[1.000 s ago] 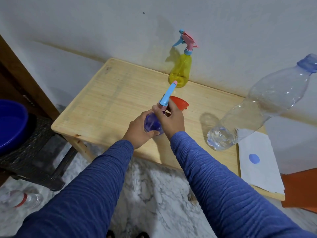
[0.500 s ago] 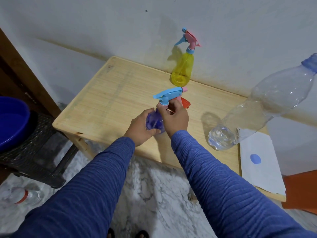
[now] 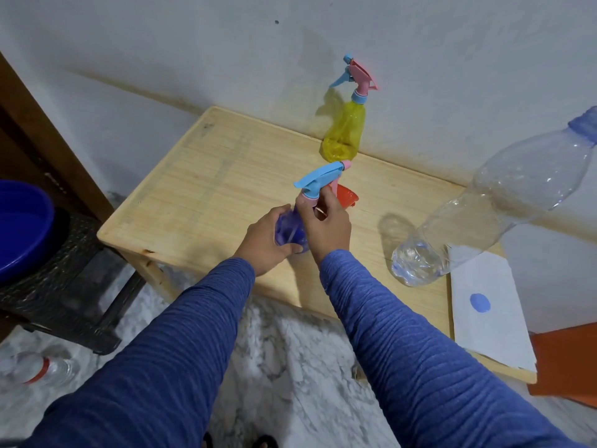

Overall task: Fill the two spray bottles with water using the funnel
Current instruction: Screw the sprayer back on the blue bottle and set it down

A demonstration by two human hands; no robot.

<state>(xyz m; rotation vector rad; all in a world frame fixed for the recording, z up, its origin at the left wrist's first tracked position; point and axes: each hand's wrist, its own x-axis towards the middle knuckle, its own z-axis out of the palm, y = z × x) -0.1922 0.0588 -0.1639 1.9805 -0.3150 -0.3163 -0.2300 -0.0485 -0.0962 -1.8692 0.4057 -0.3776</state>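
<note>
A purple spray bottle (image 3: pixel 289 231) stands near the front of the wooden table (image 3: pixel 200 195). My left hand (image 3: pixel 265 239) grips its body. My right hand (image 3: pixel 326 221) holds its neck, just under the blue and pink spray head (image 3: pixel 318 182), whose nozzle points left. An orange funnel (image 3: pixel 347 197) lies behind my right hand, partly hidden. A yellow spray bottle (image 3: pixel 345 130) with a pink and blue head stands at the back by the wall. A large clear water bottle (image 3: pixel 484 208) with a little water at its bottom stands to the right.
A white sheet with a blue dot (image 3: pixel 484 305) lies on the table's right end. A blue basin (image 3: pixel 22 227) sits on a dark wicker stool (image 3: pixel 64 286) to the left. A small bottle (image 3: pixel 35 371) lies on the marble floor. An orange object (image 3: pixel 565 363) is at the right.
The purple bottle's spray head has turned in my right hand, from pointing away at the wall to pointing left. Both hands stay on the bottle.
</note>
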